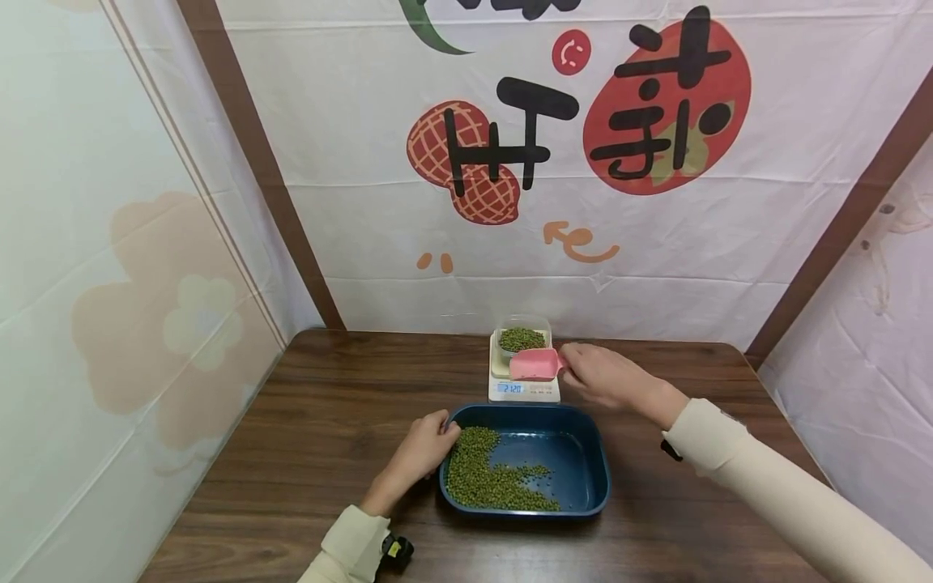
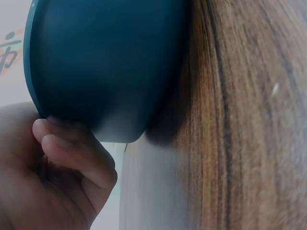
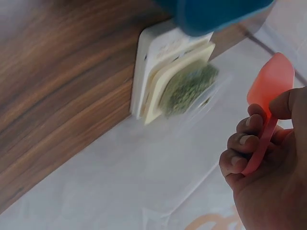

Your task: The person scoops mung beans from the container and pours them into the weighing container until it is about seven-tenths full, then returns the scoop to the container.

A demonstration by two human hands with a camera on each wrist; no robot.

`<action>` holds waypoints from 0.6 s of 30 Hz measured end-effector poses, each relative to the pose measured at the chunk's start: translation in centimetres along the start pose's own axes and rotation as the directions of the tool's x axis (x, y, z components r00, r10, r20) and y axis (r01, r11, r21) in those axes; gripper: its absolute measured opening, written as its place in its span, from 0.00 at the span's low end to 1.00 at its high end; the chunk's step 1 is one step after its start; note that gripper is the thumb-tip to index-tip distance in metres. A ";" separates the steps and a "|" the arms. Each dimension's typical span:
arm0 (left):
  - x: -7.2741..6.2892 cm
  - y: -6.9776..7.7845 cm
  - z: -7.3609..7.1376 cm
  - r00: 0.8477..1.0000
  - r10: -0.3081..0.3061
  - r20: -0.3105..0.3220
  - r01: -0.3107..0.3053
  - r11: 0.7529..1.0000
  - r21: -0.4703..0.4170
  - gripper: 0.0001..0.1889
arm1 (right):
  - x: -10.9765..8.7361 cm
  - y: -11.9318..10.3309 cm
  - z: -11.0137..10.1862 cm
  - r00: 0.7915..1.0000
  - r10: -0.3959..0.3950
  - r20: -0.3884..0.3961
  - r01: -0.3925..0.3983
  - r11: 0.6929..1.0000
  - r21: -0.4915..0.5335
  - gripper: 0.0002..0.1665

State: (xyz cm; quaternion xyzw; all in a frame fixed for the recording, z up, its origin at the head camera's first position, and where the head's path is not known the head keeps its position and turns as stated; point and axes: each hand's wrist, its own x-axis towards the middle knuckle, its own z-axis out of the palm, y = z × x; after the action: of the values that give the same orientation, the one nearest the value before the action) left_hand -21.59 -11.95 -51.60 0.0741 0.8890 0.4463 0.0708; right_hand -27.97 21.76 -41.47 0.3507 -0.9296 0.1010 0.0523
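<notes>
In the head view my left hand (image 1: 424, 444) grips the left rim of a blue basin (image 1: 599, 453), its fingers curled over the edge in the left wrist view (image 2: 67, 163). Green mung beans (image 1: 484, 482) lie heaped along the basin's left and front sides. My right hand (image 1: 605, 374) holds a pink scoop (image 1: 535, 364) by its handle; the right wrist view shows fingers and thumb wrapped around it. The scoop is raised just in front of a clear plastic container (image 1: 525, 321) holding mung beans, which stands on a white kitchen scale (image 1: 523, 394) with a lit display.
Brown wood-grain table (image 1: 335, 421) lies under everything, its back edge against a printed white curtain (image 1: 364, 227). The scale stands right behind the basin. Another light curtain (image 1: 146, 283) hangs along the left side.
</notes>
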 end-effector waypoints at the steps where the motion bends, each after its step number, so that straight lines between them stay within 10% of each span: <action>1: 0.0 0.0 0.0 1.000 0.000 -0.001 0.000 1.000 -0.002 0.19 | 0.0 -0.3 0.1 1.000 -0.008 0.003 0.008 1.000 0.005 0.04; 18: 0.1 -0.1 0.0 1.000 0.001 -0.012 -0.001 1.000 0.001 0.19 | -1.1 -4.4 2.3 0.986 -0.120 0.118 0.117 0.993 0.035 0.05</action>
State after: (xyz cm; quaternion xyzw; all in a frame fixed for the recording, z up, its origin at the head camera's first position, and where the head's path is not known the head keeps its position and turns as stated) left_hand -21.66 -11.95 -51.68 0.0717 0.8897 0.4462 0.0651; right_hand -24.25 18.70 -43.26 0.4115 -0.9070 0.0893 -0.0025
